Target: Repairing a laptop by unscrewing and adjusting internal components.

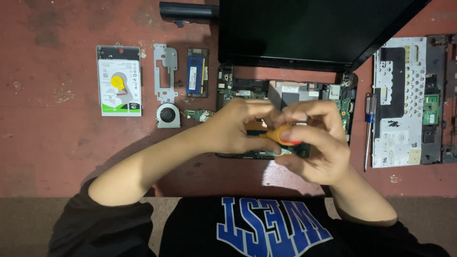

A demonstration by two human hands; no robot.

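Note:
A dismantled laptop (285,90) lies open in front of me, its circuit board bare and its dark screen tilted back. Both hands meet over the board. My right hand (316,143) grips the orange-and-red handle of a small screwdriver (281,135), whose tip is hidden. My left hand (238,126) curls around the tool from the left, fingers touching the handle and the right hand's fingertips.
On the red table: a hard drive (119,87) with a yellow coin cell on it, a metal bracket (164,71), a memory module (197,72), a small fan (168,115), a blue-handled screwdriver (369,128), the removed keyboard plate (404,102), a black battery (188,12).

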